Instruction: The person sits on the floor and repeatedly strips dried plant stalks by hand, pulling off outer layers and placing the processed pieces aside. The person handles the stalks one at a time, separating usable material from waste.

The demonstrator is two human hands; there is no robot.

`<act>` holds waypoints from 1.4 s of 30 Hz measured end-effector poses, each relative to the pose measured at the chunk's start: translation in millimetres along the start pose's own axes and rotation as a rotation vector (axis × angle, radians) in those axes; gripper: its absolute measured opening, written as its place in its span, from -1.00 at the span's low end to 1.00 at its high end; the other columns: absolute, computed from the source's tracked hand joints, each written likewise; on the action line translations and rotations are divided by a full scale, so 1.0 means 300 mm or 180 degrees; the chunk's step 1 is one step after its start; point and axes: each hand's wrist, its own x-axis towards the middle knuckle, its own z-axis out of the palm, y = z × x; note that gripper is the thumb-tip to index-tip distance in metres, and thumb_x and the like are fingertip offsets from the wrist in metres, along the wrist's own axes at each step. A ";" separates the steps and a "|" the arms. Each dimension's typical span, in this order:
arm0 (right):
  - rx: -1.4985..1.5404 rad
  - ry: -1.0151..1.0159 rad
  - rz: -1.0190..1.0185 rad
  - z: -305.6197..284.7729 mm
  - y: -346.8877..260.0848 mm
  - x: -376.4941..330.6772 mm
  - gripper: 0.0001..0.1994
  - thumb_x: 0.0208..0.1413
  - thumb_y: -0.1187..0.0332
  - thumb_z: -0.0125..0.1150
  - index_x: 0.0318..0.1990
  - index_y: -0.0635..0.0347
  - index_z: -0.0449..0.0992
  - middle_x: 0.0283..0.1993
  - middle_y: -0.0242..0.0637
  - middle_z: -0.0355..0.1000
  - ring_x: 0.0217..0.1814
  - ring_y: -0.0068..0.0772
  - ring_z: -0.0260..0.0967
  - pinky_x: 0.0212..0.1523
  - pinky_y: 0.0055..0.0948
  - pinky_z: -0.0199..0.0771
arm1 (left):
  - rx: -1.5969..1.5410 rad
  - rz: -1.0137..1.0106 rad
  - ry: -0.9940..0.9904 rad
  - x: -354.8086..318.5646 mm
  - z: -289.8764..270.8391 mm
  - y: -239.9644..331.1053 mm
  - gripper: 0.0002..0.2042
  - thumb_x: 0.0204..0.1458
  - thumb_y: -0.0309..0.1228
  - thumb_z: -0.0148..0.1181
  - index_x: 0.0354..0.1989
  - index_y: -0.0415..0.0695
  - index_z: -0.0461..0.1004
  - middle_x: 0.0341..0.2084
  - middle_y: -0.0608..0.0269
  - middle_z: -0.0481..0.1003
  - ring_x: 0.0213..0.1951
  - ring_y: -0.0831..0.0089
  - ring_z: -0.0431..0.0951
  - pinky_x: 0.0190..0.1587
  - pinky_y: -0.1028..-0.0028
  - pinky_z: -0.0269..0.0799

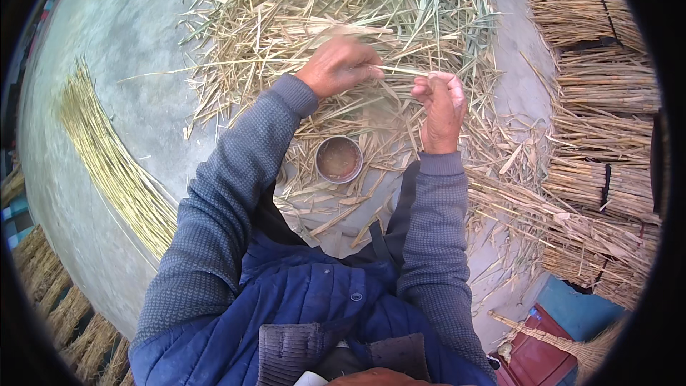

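A thin pale reed stalk [404, 69] stretches across in front of me, its long tail running out to the left. My left hand [339, 66] is closed around the stalk. Just to the right, my right hand [441, 104] pinches the stalk near its other end between thumb and fingers. Beneath both hands spreads a heap of dry husks and leaves [336, 0], greener toward the far right. A round metal bowl [339, 159] with murky brownish contents sits on the floor between my knees.
On the left, a bundle of yellow-green peeled stalks [118, 154] lies on the grey concrete floor [136, 21]. Tied bundles of dry reeds [600, 93] are stacked along the right. A straw broom [564, 343] and a dark red object [536, 354] lie at lower right.
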 end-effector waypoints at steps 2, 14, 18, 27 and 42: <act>-0.0011 -0.0026 -0.0067 0.007 -0.006 -0.008 -0.92 0.23 0.47 0.10 -0.23 0.30 0.42 -0.31 -0.16 0.53 -0.40 -0.55 0.45 -0.25 -0.54 0.49 | 0.0097 -0.0215 -0.0073 0.005 0.017 0.000 -0.72 0.07 -0.16 0.32 -0.32 -0.17 0.58 -0.52 0.10 0.54 -0.42 0.15 0.54 -0.27 0.23 0.40; -0.0246 -0.0003 -0.0122 -0.021 -0.012 -0.005 -0.91 0.25 0.44 0.11 -0.21 0.28 0.43 -0.29 -0.16 0.53 -0.37 -0.56 0.43 -0.24 -0.55 0.48 | 0.1276 0.0011 -0.0214 -0.007 0.011 0.007 -0.58 -0.06 0.01 0.34 -0.23 -0.08 0.50 -0.47 0.27 0.55 -0.28 0.24 0.57 -0.18 0.22 0.27; -0.0061 0.0057 -0.0059 -0.056 -0.025 0.009 -0.91 0.27 0.41 0.10 -0.20 0.24 0.45 -0.29 -0.25 0.50 -0.35 -0.56 0.40 -0.22 -0.54 0.49 | 0.1960 0.0658 0.0208 -0.027 0.004 0.052 -0.85 -0.16 -0.35 0.24 -0.50 -0.06 0.38 -0.61 0.30 0.46 -0.43 0.27 0.54 -0.25 0.30 0.37; -0.0272 -0.0053 0.0279 -0.228 -0.014 0.083 -0.83 0.28 0.29 0.20 -0.16 0.21 0.47 -0.26 -0.32 0.51 -0.32 -0.60 0.44 -0.21 -0.58 0.55 | 0.2488 0.0563 -0.0233 -0.230 -0.194 0.211 -0.83 -0.17 -0.37 0.18 -0.53 -0.14 0.32 -0.65 0.28 0.42 -0.44 0.27 0.55 -0.31 0.26 0.45; -0.0785 -0.0216 0.0360 -0.675 0.013 0.248 -0.62 0.24 0.27 0.26 0.11 0.26 0.38 0.07 -0.16 0.47 0.04 -0.32 0.48 0.03 -0.34 0.52 | 0.2940 -0.5292 -0.2340 -2.447 -0.600 0.287 -0.80 0.11 -0.23 0.12 -0.27 0.03 0.67 -0.23 0.26 0.66 -0.07 0.26 0.66 -0.08 0.19 0.54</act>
